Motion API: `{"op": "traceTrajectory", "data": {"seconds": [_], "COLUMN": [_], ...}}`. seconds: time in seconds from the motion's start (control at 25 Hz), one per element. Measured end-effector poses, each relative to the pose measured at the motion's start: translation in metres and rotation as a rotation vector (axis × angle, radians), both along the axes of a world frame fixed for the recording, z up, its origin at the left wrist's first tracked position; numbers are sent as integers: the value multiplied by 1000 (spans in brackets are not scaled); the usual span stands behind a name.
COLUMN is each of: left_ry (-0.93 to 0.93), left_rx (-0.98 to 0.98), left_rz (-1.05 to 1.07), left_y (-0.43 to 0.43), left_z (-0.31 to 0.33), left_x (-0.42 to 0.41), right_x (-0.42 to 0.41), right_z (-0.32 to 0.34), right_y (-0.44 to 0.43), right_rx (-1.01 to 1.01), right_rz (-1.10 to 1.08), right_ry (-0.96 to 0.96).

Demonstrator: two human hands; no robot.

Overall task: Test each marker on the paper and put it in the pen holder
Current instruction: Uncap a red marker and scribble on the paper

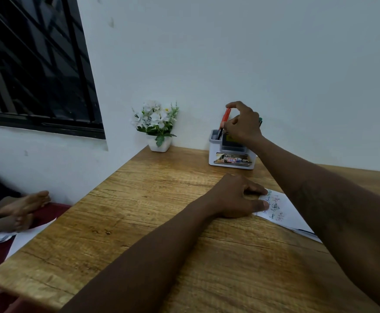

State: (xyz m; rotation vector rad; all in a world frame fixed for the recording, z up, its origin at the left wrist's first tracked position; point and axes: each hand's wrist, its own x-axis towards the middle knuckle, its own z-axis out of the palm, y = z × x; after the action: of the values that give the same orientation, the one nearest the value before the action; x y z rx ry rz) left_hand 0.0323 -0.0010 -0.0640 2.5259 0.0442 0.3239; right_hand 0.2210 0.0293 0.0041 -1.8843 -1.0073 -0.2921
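Observation:
My right hand (243, 125) reaches over the white pen holder (232, 159) at the back of the table and pinches a red marker (226, 117), whose lower end is inside the holder's left compartment. A green marker tip (260, 120) shows behind that hand. My left hand (238, 197) rests flat on the wooden table (139, 222), fingertips pressing the edge of the white paper (284, 211), which bears scribbles in several colours. My right forearm covers the paper's right part.
A small white pot of white artificial flowers (158, 125) stands in the back corner by the wall. A dark barred window (33, 64) is at the left. Below the table's left edge are another person's bare feet (24, 206) and loose sheets (26, 236) on red fabric.

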Motion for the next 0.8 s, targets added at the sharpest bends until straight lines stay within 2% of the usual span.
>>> {"op": "traceTrajectory", "data": {"seconds": [0.32,0.48,0.8], "left_ry": [25,42,24], "left_rx": [-16,-22,-22], "left_rz": [2,4,32], "left_y": [1,1,1], "left_z": [1,2,2], "left_x": [0,1,-2], "right_x": [-1,-1,-30], "right_z": [8,6,3], "right_y": [-1,-13,-95], "right_rx": [-198,-153,-18], "right_rz": [56,38,23], "right_ry": [75,62,-110]}}
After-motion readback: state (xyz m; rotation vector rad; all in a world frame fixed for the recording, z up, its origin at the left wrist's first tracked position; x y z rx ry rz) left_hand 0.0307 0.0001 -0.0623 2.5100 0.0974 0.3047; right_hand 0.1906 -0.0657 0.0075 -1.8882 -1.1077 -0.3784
